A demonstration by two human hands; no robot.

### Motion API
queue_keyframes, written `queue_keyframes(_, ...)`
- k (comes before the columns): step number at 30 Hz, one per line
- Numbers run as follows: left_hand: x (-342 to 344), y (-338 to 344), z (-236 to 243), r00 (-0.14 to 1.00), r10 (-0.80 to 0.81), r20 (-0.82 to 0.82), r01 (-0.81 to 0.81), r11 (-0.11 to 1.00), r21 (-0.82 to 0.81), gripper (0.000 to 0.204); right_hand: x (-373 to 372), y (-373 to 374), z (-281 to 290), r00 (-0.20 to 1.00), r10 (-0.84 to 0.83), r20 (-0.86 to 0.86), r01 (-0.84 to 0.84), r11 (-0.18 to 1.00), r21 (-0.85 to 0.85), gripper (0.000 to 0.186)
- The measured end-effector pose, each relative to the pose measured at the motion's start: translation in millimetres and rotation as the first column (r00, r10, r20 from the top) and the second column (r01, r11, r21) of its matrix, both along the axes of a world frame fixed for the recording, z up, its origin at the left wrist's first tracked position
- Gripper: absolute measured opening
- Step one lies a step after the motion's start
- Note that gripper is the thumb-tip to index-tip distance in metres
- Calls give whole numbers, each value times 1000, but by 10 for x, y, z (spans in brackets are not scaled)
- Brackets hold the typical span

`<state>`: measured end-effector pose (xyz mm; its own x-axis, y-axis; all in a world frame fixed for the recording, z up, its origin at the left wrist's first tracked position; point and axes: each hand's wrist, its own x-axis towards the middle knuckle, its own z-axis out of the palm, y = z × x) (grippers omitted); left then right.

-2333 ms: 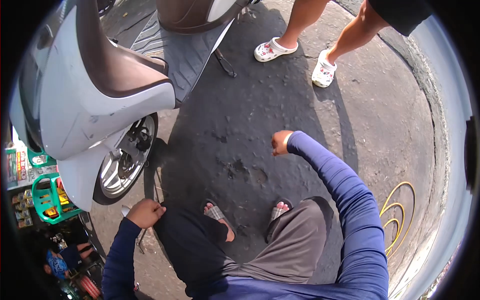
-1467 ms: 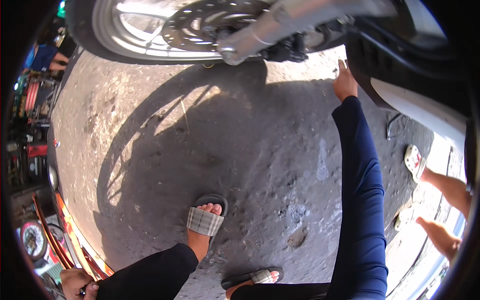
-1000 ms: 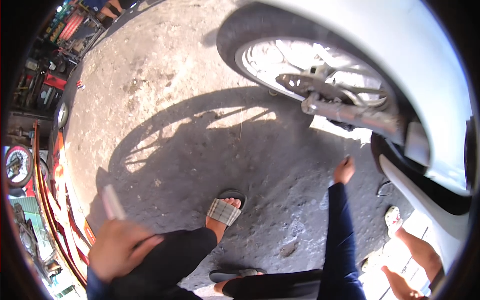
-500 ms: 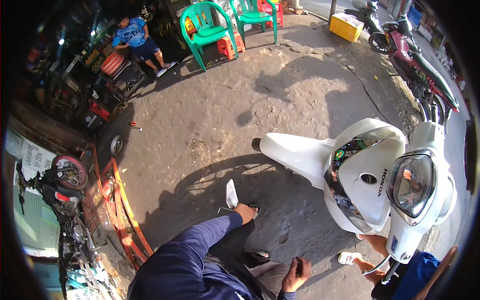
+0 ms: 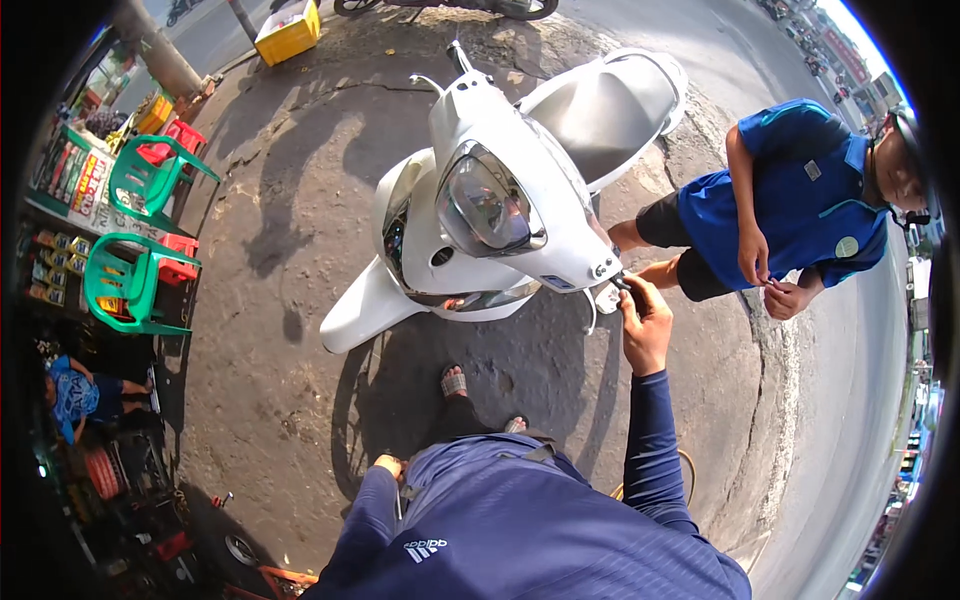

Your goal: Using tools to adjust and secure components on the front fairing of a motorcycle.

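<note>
A white scooter (image 5: 500, 250) stands in front of me, its headlight toward me. My right hand (image 5: 647, 325) reaches out and is closed round the black handlebar grip (image 5: 621, 281) on the scooter's near right side. The brake lever (image 5: 592, 312) hangs beside it, apart from my fingers. Low by my left hip, my left hand (image 5: 390, 466) is curled and partly hidden by my sleeve and body. A thin greyish edge shows just below it; what it holds cannot be made out.
A person in a blue shirt (image 5: 800, 200) stands right of the scooter, both hands together at the waist. Green plastic chairs (image 5: 125, 285) and red stools (image 5: 178, 262) line the left. A yellow crate (image 5: 288, 32) lies at the back. Another person (image 5: 75, 390) sits far left.
My view has swung right toward the scooter. My right hand has gone from empty to gripping the handlebar. My left hand, earlier holding a rear-view mirror by its stem, is now close to my hip.
</note>
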<state>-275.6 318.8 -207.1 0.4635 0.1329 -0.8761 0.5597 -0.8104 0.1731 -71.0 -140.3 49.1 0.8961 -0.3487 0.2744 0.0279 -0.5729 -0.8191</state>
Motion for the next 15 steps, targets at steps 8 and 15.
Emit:
queue_keyframes(8, 1367, 379, 382, 934, 54, 353, -26, 996, -84, 34, 374, -73, -286, 972, 4, -237, -63, 968, -242, 19)
queue_keyframes(15, 1538, -42, 486, 869, 420, 261, -290, 861, -418, 34, 509, -90, -53, 943, 117, -311, -266, 827, -495, 24)
